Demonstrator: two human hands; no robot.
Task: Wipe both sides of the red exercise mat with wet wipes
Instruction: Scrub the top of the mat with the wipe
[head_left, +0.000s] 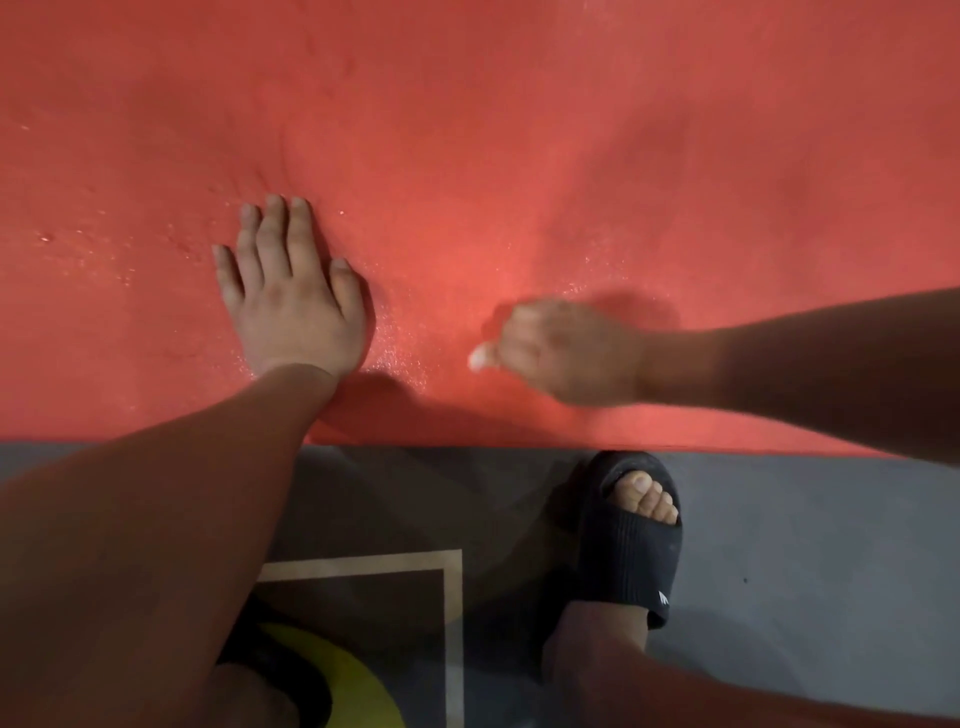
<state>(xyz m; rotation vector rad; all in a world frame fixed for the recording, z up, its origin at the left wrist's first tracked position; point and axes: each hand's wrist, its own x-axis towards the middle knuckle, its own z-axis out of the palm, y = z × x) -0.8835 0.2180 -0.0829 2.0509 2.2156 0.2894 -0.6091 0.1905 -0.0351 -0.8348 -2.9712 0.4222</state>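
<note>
On mat (519, 156) — two hands (291, 306) (566, 353), one wipe (479, 358)

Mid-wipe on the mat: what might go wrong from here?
Only a scrap of wet wipe shows from the right hand, so strokes may miss strips. The left hand presses flat on the glistening red mat and might slip. The black sandal stands right at the mat's edge and may dirty it.

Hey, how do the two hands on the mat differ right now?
The left hand lies flat with straight fingers; the right hand is curled round a white wad, likely the wipe. The left hand looks sharp, the right hand blurred. Both are bare and over the mat, close to its near edge.
</note>
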